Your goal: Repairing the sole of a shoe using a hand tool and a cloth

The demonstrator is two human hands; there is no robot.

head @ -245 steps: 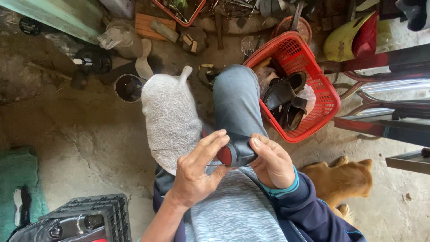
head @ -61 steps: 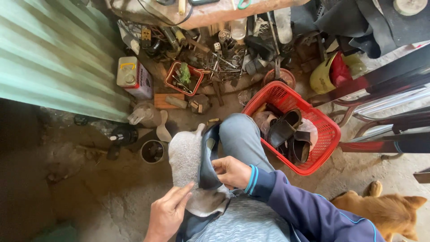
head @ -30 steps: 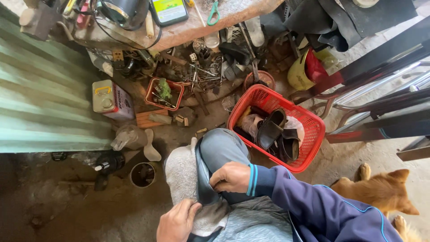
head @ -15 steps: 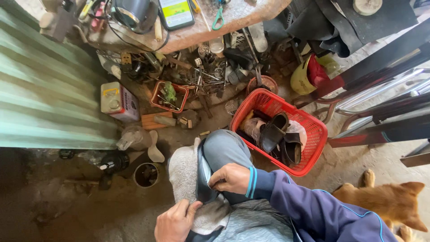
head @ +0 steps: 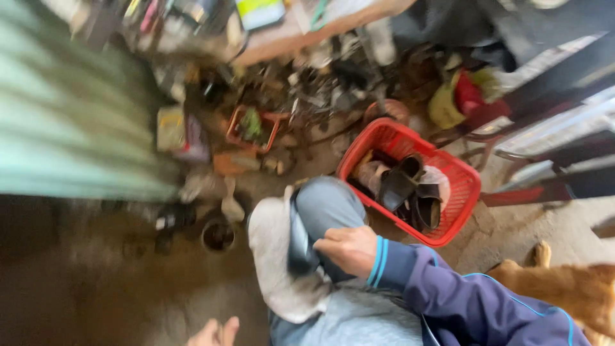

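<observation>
A seated person's right hand [head: 349,250] presses a dark shoe [head: 300,247] against the raised knee [head: 327,205], grip closed on it, over a grey cloth [head: 275,269]. The left hand [head: 214,333] sits low at the frame's edge, its grip unclear. Steady downward pressure would likely keep the shoe from slipping. A red basket [head: 461,192] of footwear stands near.

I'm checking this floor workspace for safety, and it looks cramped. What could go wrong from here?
The right hand alone pins the dark shoe piece against the raised knee; the left hand is off it, so it could slip down. The tan dog lies close to the right sleeve and might bump the arm. Scattered tools crowd the floor just beyond the red basket, so a dropped part could get lost.
</observation>
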